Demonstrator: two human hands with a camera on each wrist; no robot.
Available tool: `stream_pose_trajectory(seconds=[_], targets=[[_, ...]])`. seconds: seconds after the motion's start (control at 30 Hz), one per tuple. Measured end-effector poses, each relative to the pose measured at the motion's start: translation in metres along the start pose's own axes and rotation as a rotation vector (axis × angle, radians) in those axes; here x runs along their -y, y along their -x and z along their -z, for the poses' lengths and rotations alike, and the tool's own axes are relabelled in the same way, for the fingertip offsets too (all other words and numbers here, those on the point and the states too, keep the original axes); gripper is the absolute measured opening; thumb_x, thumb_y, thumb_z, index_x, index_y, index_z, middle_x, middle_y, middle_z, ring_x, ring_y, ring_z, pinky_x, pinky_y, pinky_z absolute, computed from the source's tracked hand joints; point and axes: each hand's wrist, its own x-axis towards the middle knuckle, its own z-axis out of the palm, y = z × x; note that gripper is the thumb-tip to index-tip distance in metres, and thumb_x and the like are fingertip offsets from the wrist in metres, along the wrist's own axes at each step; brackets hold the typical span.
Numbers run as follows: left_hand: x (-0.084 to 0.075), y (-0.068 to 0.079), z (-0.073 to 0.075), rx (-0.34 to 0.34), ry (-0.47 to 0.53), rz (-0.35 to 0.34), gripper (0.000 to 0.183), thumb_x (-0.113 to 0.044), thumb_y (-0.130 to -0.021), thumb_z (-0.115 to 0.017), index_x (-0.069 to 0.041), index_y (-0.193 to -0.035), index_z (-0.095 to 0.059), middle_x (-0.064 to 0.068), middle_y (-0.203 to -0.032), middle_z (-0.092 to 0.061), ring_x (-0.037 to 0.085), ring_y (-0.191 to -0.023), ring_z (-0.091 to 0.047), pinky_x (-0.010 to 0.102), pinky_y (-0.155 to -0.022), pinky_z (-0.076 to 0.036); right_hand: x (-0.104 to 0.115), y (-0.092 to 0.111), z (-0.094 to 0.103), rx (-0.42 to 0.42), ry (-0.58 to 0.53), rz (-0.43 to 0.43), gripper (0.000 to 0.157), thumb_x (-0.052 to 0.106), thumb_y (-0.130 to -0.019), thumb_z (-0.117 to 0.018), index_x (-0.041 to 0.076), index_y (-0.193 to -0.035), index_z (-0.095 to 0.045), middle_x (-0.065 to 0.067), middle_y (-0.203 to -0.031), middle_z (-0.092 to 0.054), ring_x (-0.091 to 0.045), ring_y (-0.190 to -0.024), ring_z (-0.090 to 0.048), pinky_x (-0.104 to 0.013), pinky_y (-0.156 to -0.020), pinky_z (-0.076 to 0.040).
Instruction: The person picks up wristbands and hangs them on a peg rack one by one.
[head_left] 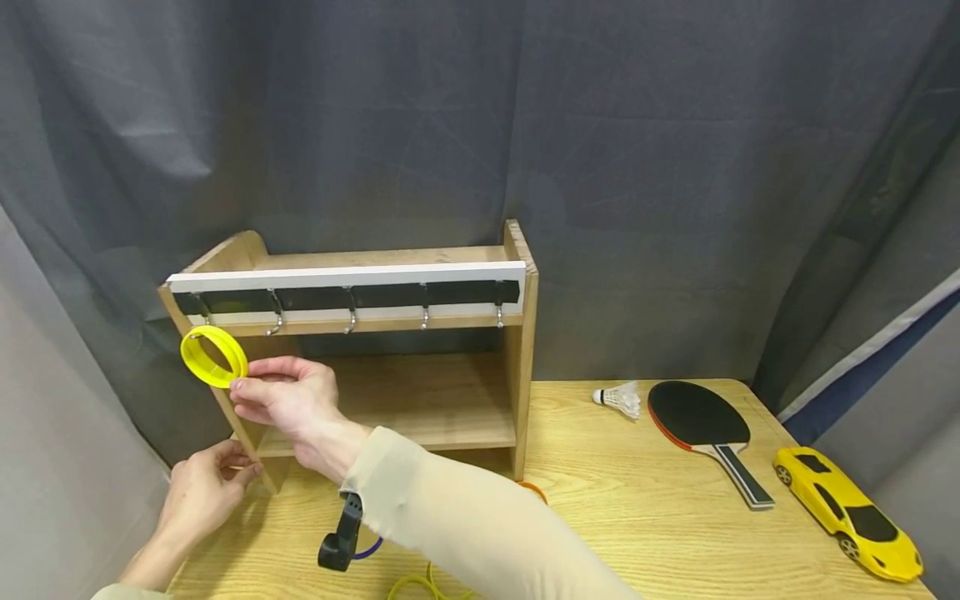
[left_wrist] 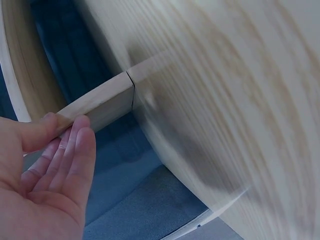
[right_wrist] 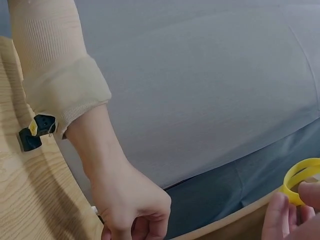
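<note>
Head view shows a dark grey curtain [head_left: 637, 183] behind a wooden table [head_left: 600, 483]. A wooden shelf [head_left: 528, 358] stands toward the table's left edge. The right forearm [head_left: 480, 517] crosses before the shelf, covering part of the table and the rings lying there. A yellow toy car [head_left: 847, 512] sits along the table's right edge; a black-faced paddle [head_left: 697, 412] lies near the far right corner. The left hand [head_left: 202, 492] grips the shelf's lower left edge. The right hand [head_left: 296, 400] pinches a yellow ring [head_left: 202, 369] at the leftmost hook; whether it is looped over, I cannot tell. A shuttlecock [head_left: 621, 399] lies near the table's far edge. Partly hidden are loose yellow rings [head_left: 405, 582], a blue ring [head_left: 369, 552] and, by the shelf's right foot, an orange ring [head_left: 536, 490]. Small metal hooks [head_left: 352, 310] line the shelf's front.
</note>
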Motion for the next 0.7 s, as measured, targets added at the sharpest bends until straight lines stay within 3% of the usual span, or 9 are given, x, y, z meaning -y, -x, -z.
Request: stream_pose_trajectory(seconds=[0.43, 0.7], targets=[[0.000, -0.001, 0.002, 0.021, 0.007, 0.006, 0.009, -0.014, -0.094, -0.088, -0.015, -0.098, -0.080, 0.007, -0.096, -0.088, 0.023, -0.078, -0.083, 0.028, -0.063, -0.053, -0.001, 0.002, -0.003, 0.001, 0.016, 0.025, 0.026, -0.015, -0.089, -0.085, 0.010, -0.093, -0.081, -0.012, -0.088, -0.086, -0.026, -0.083, -0.087, -0.031, -0.068, -0.068], [-0.001, 0.000, 0.001, 0.010, -0.005, 0.001, 0.010, -0.015, -0.093, -0.088, -0.015, -0.097, -0.079, 0.007, -0.096, -0.088, 0.021, -0.076, -0.083, 0.030, -0.064, -0.053, -0.007, 0.006, 0.021, 0.070, 0.035, 0.026, 0.023, -0.014, -0.089, -0.084, 0.005, -0.102, -0.081, -0.019, -0.095, -0.086, -0.021, -0.083, -0.085, -0.032, -0.071, -0.069]])
